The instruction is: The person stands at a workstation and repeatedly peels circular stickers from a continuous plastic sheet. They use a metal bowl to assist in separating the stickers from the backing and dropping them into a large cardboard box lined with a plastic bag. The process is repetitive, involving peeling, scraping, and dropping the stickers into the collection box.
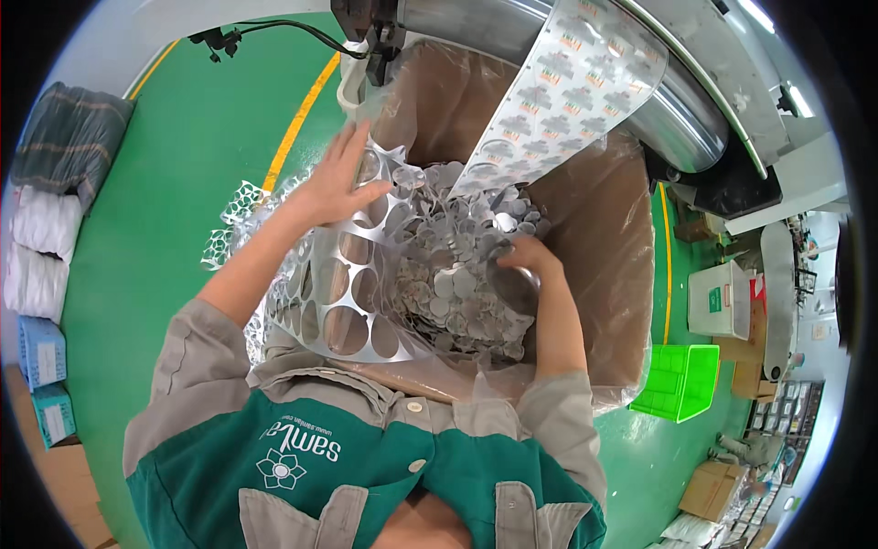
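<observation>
A large cardboard box lined with clear plastic (594,247) stands in front of me, holding a heap of round silvery foil discs (457,293). Over its left side hangs a foil scrap web with punched round holes (352,297). My left hand (340,188) rests on the upper part of that web, fingers stretched and thumb apart. Inside the box, at the right of the heap, my right hand (532,259) has its fingers curled beside a dark, shiny round-edged piece (514,288). What those fingers hold is partly hidden.
A printed foil sheet (567,78) comes down from a metal roller (686,123) above the box. More scrap web (240,210) hangs outside the box's left side. A bright green crate (677,384) stands on the floor at right; wrapped bundles (69,142) sit at far left.
</observation>
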`<state>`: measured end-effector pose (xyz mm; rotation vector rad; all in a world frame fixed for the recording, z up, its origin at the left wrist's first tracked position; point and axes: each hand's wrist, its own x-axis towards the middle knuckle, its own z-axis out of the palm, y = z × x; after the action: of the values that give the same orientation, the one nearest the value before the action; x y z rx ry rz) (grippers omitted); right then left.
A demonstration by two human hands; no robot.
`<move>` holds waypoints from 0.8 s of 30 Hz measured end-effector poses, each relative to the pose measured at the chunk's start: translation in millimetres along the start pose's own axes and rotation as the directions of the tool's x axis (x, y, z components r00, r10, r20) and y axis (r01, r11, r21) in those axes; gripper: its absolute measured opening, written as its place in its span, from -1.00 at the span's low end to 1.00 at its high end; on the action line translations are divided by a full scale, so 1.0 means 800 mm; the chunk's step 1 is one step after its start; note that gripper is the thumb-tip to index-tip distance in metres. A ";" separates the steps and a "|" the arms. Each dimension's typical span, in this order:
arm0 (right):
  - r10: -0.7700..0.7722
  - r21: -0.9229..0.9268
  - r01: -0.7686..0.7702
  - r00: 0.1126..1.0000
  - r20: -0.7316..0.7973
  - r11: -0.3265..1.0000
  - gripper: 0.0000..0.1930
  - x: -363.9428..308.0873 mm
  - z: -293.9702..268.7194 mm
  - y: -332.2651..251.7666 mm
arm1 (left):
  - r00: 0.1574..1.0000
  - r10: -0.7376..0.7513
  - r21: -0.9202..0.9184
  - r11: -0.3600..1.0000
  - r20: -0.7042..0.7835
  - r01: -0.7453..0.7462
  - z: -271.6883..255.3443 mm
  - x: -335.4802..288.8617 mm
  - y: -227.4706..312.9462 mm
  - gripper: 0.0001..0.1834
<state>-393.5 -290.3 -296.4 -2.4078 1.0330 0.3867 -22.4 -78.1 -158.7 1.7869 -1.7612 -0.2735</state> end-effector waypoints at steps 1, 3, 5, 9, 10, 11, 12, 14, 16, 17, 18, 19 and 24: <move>0.021 0.130 -0.016 0.999 -0.040 0.991 -0.34 -0.005 -0.042 -0.032 | 0.999 -0.025 -0.103 0.994 0.021 0.027 0.001 -0.004 -0.004 -0.02; 0.041 0.706 -0.023 0.999 -0.008 0.708 -0.58 -0.028 -0.114 -0.087 | 0.996 -0.047 -0.320 0.945 0.078 0.070 0.007 -0.014 -0.005 -0.04; -0.147 0.950 0.306 0.944 -0.294 0.068 -0.56 -0.058 -0.150 -0.140 | 0.995 -0.021 -0.336 0.940 0.100 0.054 0.004 -0.017 -0.006 -0.06; -0.140 0.897 0.259 0.935 -0.326 -0.359 -0.48 -0.023 -0.110 -0.147 | 0.989 0.010 -0.440 0.896 0.149 0.057 -0.004 -0.011 0.008 -0.08; -0.056 0.946 0.324 0.944 -0.324 -0.020 -0.52 0.006 -0.086 -0.137 | 0.987 0.015 -0.459 0.886 0.159 0.061 -0.006 -0.010 0.010 -0.08; 0.119 0.814 0.092 0.974 -0.195 0.574 -0.49 0.019 -0.062 -0.108 | 0.989 0.024 -0.418 0.908 0.145 0.039 -0.005 -0.009 0.008 -0.09; 0.173 0.347 -0.031 0.906 -0.386 0.937 -0.42 0.021 -0.036 -0.104 | 0.991 0.028 -0.373 0.928 0.132 0.024 -0.002 -0.009 0.004 -0.09; 0.208 0.063 -0.202 0.971 -0.119 0.977 -0.32 0.014 -0.017 -0.094 | 0.993 0.002 -0.196 0.980 0.119 0.022 -0.003 -0.004 0.005 -0.10; 0.068 -0.055 -0.061 0.987 0.143 0.997 -0.30 0.002 -0.017 -0.080 | 0.992 -0.060 0.060 0.997 0.108 0.054 -0.006 0.000 0.025 -0.11; -0.018 -0.026 0.020 0.995 0.098 0.999 -0.33 -0.002 -0.019 -0.071 | 0.999 -0.011 0.134 0.991 0.045 0.005 -0.007 0.002 0.035 -0.17; -0.107 -0.002 0.107 0.993 0.053 0.994 -0.36 -0.009 -0.031 -0.076 | 0.999 -0.009 0.167 0.986 0.046 0.001 -0.003 0.005 0.042 -0.20; -0.089 0.189 0.063 0.988 0.128 0.980 -0.40 -0.025 -0.081 -0.112 | 0.999 -0.023 0.208 0.978 0.046 0.013 -0.002 0.006 0.043 -0.23; -0.086 0.864 0.488 0.862 -0.500 -0.126 -0.39 -0.089 -0.172 -0.127 | 1.000 -0.014 0.205 0.979 0.009 0.012 -0.006 0.005 0.047 -0.33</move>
<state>-357.8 -260.9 -116.6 -1.0821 0.4002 -0.7762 -50.6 -78.0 -133.0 1.9437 -1.8421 -0.1085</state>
